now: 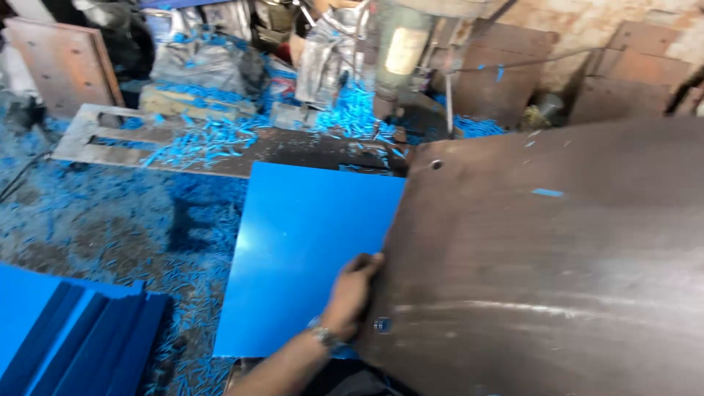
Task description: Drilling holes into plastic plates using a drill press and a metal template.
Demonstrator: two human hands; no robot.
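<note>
**On the shop floor: one blue sheet, one brown plate, one hand in view**

At the lower middle of the view we count one of our hands, the left hand (350,293), with a watch at the wrist. Its fingers curl over the left edge of one large brown metal plate (543,271), gripping it where the plate overlaps one flat blue sheet (293,257). The blue sheet lies partly under that plate, its left part bare. Our right hand is out of view, so we cannot tell its state.

Also listed:
- One stack of dark and bright blue sheets (73,337) at lower left; the number in it cannot be told.
- Blue offcut strips (110,227) scattered over the floor, too many to count.
- One grey steel frame (95,139) lying beyond them.
- One upright machine column (400,51) at top centre.
</note>
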